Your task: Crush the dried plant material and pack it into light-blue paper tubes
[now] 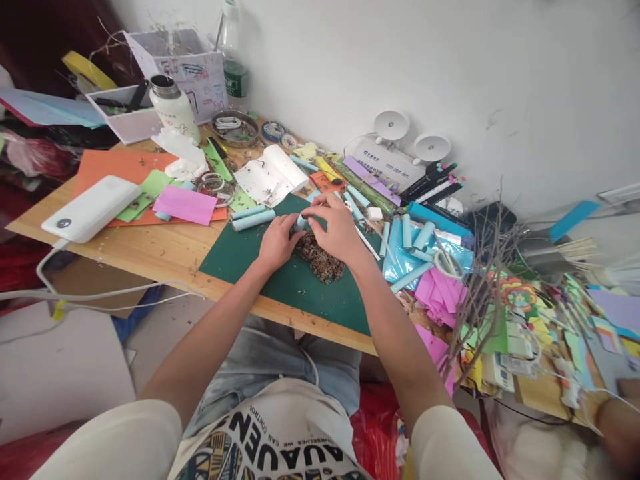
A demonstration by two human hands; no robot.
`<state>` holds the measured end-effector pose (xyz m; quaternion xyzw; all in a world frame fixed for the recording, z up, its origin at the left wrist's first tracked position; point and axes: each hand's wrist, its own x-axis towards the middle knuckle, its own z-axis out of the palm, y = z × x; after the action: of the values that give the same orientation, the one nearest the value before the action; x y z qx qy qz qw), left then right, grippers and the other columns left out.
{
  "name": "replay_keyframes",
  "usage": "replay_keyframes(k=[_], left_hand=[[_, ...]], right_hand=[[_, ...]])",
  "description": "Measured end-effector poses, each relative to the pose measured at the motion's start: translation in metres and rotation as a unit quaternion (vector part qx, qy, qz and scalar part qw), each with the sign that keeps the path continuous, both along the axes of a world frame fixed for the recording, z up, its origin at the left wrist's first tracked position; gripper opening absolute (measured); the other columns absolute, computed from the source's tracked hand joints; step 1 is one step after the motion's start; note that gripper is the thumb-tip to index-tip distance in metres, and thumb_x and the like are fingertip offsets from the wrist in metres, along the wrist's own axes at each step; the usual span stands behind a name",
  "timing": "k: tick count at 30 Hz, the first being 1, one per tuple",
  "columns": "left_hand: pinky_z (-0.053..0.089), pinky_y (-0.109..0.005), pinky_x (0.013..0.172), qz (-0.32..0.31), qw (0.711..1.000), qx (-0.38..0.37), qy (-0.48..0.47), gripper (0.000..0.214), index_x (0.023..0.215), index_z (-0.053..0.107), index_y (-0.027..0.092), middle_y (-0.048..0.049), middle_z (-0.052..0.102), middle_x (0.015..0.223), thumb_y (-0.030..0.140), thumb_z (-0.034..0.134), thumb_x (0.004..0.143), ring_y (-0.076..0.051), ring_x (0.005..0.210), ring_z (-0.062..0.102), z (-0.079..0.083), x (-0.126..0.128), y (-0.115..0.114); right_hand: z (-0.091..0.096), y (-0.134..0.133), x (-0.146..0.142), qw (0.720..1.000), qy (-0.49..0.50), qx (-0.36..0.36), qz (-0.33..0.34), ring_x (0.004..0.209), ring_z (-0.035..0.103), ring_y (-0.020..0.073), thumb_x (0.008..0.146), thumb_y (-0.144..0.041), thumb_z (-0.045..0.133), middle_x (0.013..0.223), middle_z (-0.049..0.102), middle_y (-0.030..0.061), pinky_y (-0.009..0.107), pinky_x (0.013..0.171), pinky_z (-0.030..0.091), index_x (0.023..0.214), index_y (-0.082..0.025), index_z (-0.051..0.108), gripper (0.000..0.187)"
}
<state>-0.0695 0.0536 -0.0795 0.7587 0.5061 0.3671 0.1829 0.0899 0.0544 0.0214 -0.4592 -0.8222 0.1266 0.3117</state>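
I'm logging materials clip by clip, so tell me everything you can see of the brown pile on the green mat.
The brown pile is a loose, uneven heap of dark and lighter brown bits, crumbly and dry-looking, like shredded plant matter; exactly what it is can't be told. It rests uncontained on the green mat, with stray crumbs scattered around it. The left hand and right hand are at its far side, partly hiding it; whether they touch it is unclear.
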Motion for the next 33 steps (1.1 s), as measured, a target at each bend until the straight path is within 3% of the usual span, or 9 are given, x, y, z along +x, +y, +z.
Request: replay_keyframes(k=[3, 6, 11, 14, 18, 22, 26, 29, 33], left_hand=[[0.047, -0.035, 0.082, 0.004, 1.000, -0.005, 0.001, 0.026, 0.118, 0.061, 0.019, -0.0083, 0.067, 0.103, 0.029, 0.058, 0.095, -0.025, 0.097, 0.058, 0.000, 0.000, 0.000], [0.048, -0.035, 0.083, 0.011, 1.000, -0.016, 0.002, 0.026, 0.118, 0.061, 0.019, -0.0084, 0.066, 0.104, 0.029, 0.059, 0.094, -0.025, 0.098, 0.058, 0.001, 0.001, 0.000], [0.047, -0.036, 0.084, 0.003, 1.000, -0.020, 0.001, 0.028, 0.119, 0.060, 0.019, -0.0084, 0.066, 0.105, 0.028, 0.060, 0.093, -0.026, 0.099, 0.058, 0.002, 0.001, 0.000], [0.047, -0.035, 0.083, 0.006, 1.000, -0.019, -0.002, 0.026, 0.118, 0.060, 0.019, -0.0083, 0.066, 0.103, 0.027, 0.059, 0.093, -0.025, 0.098, 0.058, 0.002, 0.000, 0.000], [0.046, -0.035, 0.083, 0.004, 1.000, -0.021, -0.009, 0.027, 0.118, 0.061, 0.019, -0.0084, 0.066, 0.104, 0.031, 0.061, 0.094, -0.025, 0.098, 0.058, 0.003, 0.001, -0.001], [0.046, -0.035, 0.082, 0.006, 1.000, -0.027, -0.009, 0.027, 0.118, 0.060, 0.020, -0.0086, 0.066, 0.105, 0.031, 0.060, 0.094, -0.026, 0.099, 0.058, 0.003, 0.001, -0.001], [0.046, -0.036, 0.083, 0.011, 1.000, -0.027, -0.001, 0.026, 0.118, 0.060, 0.020, -0.0080, 0.066, 0.101, 0.031, 0.061, 0.094, -0.026, 0.098, 0.058, 0.002, 0.001, 0.000], [0.046, -0.036, 0.084, 0.013, 0.999, -0.032, -0.001, 0.027, 0.118, 0.060, 0.020, -0.0079, 0.066, 0.102, 0.030, 0.061, 0.093, -0.026, 0.099, 0.058, 0.002, 0.001, 0.001], [0.046, -0.035, 0.083, 0.010, 0.999, -0.043, -0.006, 0.027, 0.118, 0.061, 0.020, -0.0080, 0.066, 0.103, 0.030, 0.061, 0.093, -0.026, 0.100, 0.058, 0.003, 0.001, 0.000]], right_hand=[[-0.004, -0.002, 0.001, 0.995, 0.086, -0.020, -0.043, 0.087, 0.064, 0.0197, 0.089, -0.014, 0.050, 0.097, 0.069, 0.0058, 0.035, 0.080, 0.053, 0.106, -0.021, 0.067, 0.025], [-0.009, -0.003, 0.000, 0.989, 0.115, 0.006, -0.094, 0.090, 0.064, 0.0196, 0.087, -0.011, 0.048, 0.103, 0.067, 0.0077, 0.032, 0.075, 0.053, 0.104, -0.020, 0.065, 0.026], [-0.016, -0.008, -0.006, 0.997, 0.011, 0.039, -0.070, 0.106, 0.059, 0.0248, 0.082, -0.005, 0.045, 0.114, 0.062, 0.0112, 0.041, 0.094, 0.051, 0.091, -0.020, 0.071, 0.032], [-0.014, -0.016, -0.003, 0.998, -0.008, 0.049, -0.042, 0.112, 0.058, 0.0256, 0.084, -0.007, 0.045, 0.120, 0.062, 0.0113, 0.044, 0.101, 0.048, 0.097, -0.021, 0.073, 0.034], [-0.011, -0.039, 0.021, 0.983, 0.066, 0.043, -0.164, 0.102, 0.064, 0.0233, 0.093, -0.018, 0.044, 0.109, 0.067, 0.0101, 0.038, 0.089, 0.053, 0.102, -0.021, 0.071, 0.029], [-0.026, -0.069, 0.041, 0.970, -0.042, -0.084, -0.225, 0.076, 0.063, 0.0217, 0.093, -0.032, 0.055, 0.095, 0.070, 0.0086, 0.038, 0.076, 0.052, 0.114, -0.019, 0.070, 0.029], [-0.045, -0.086, 0.031, 0.956, -0.172, -0.074, -0.225, 0.091, 0.061, 0.0278, 0.094, -0.042, 0.058, 0.103, 0.068, 0.0123, 0.039, 0.077, 0.048, 0.139, -0.025, 0.058, 0.048], [-0.051, -0.085, 0.022, 0.962, -0.171, -0.041, -0.209, 0.097, 0.060, 0.0276, 0.098, -0.030, 0.050, 0.101, 0.069, 0.0128, 0.040, 0.083, 0.049, 0.116, -0.022, 0.072, 0.029], [-0.049, -0.081, 0.028, 0.976, -0.006, -0.009, -0.216, 0.092, 0.065, 0.0217, 0.098, -0.024, 0.048, 0.097, 0.072, 0.0092, 0.036, 0.087, 0.053, 0.097, -0.020, 0.074, 0.026]])
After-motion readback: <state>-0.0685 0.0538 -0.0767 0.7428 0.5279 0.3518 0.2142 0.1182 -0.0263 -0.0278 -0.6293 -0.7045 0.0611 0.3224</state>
